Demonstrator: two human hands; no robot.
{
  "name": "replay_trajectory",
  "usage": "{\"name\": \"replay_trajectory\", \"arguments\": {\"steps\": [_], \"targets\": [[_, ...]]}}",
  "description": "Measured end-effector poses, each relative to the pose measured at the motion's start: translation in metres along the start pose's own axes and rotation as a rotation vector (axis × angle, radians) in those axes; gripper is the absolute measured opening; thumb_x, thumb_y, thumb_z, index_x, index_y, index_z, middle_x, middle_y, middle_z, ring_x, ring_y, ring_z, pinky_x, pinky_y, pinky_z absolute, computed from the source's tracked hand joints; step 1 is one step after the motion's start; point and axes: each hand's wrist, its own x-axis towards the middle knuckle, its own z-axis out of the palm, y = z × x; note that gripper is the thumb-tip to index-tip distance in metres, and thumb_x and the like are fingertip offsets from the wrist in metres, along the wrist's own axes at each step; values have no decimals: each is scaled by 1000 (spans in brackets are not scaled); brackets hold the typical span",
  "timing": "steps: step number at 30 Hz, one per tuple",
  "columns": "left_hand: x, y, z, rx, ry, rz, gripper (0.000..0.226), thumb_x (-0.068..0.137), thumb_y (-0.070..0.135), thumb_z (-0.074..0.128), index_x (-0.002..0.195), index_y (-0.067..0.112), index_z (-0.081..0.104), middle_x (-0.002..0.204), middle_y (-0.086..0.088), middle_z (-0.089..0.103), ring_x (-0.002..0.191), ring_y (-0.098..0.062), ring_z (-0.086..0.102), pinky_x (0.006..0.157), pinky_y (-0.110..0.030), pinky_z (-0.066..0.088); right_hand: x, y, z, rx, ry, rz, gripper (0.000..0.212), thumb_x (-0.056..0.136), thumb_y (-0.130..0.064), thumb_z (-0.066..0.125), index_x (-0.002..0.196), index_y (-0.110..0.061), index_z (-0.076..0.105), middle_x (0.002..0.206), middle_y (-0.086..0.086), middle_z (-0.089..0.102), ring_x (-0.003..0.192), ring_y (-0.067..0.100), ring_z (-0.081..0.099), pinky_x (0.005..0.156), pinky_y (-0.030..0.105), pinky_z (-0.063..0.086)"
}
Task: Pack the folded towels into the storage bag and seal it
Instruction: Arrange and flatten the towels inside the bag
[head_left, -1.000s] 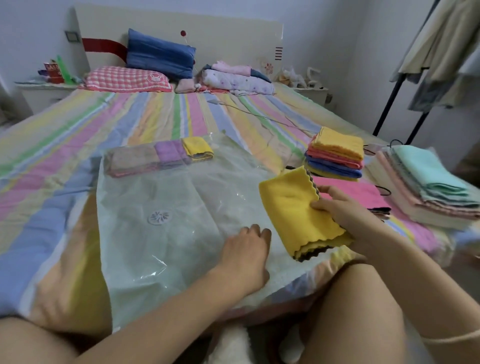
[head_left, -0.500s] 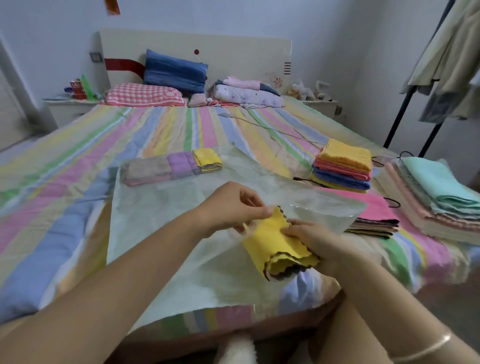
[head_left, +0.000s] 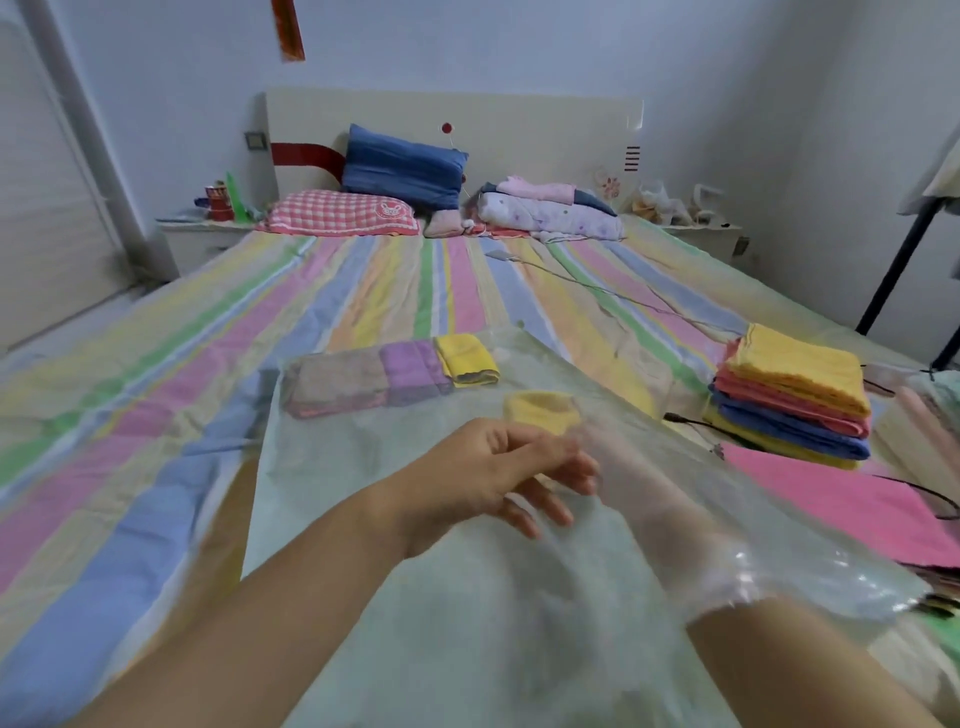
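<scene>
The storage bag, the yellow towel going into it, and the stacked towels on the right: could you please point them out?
storage bag (head_left: 363, 499): head view, clear upper sheet.
yellow towel (head_left: 540, 413): head view, folded edge inside bag.
stacked towels (head_left: 800, 369): head view, top yellow one.

blue pillow, checked pillow, striped bedsheet

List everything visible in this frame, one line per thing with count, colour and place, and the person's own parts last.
storage bag: one, clear, on the near bed
towels in bag: three in a row, brownish, purple, yellow, at the far end
yellow towel: one, inside the bag, going in
towel stack: one, yellow, pink and blue layers, right of the bag
pink cloth: one, flat, near right
bedsheet: one, pastel striped
pillows: two, blue and red check, at the headboard
left hand: holds the bag's top layer up
right hand: inside the bag, blurred through plastic
</scene>
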Motion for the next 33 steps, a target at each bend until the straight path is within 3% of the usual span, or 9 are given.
{"name": "replay_trajectory", "arguments": {"steps": [1,5,8,10,14,17,24,28,33], "targets": [[10,-8,-11,20,106,-1,25,93,31,57,100,11,72,99,-3,74,75,-12,67,64,-24,52,28,16,1,-6,6,34,7,66,-7,57,71,-12,57,63,5,53,52,16,51,44,24,36],[54,-53,-61,161,467,-10,15,93,12,59,93,19,72,97,-2,73,82,-8,66,74,-23,51,97,37,6,11,-1,99,60,40,-24,60,98,-7,61,82,12,53,74,26,52,62,37,38],[84,-83,-93,339,599,2,17,89,12,63,87,27,71,90,11,72,83,-1,64,81,-22,49,81,-2,24,69,52,128,29,65,-13,58,94,-11,60,87,14,56,79,27,55,63,37,41],[104,-91,-106,433,614,11,15,89,12,63,90,26,70,89,18,69,78,7,61,82,-22,47,101,-4,31,139,76,142,22,75,-9,57,96,-15,60,94,16,58,84,29,56,63,36,44],[152,-95,-125,608,566,64,14,89,17,63,99,26,68,100,19,68,98,2,61,88,-15,44,154,4,39,38,111,81,57,70,-32,64,126,-20,56,119,12,62,105,31,60,86,40,50],[185,-95,-128,696,491,87,19,89,22,62,106,30,64,108,18,65,107,2,58,93,-16,41,177,10,32,-306,133,-64,47,87,-27,53,134,-25,50,126,9,59,113,28,56,90,33,44],[221,-105,-112,807,429,158,30,89,25,61,119,28,63,125,15,62,120,-1,51,92,-8,31,162,25,34,-1039,483,-501,56,84,-36,38,136,-19,50,133,10,55,123,33,49,102,40,34],[231,-105,-108,787,472,173,31,91,24,59,123,24,62,127,10,62,123,-5,51,98,-12,31,143,20,58,-1175,328,-630,68,74,-47,35,124,-10,61,130,16,58,130,41,45,106,50,36],[237,-114,-110,881,407,40,61,92,49,53,146,25,38,154,9,35,143,-5,26,117,-23,20,162,21,63,-1316,107,-431,74,83,-53,42,150,-30,24,155,9,29,144,37,19,110,58,23]]}}
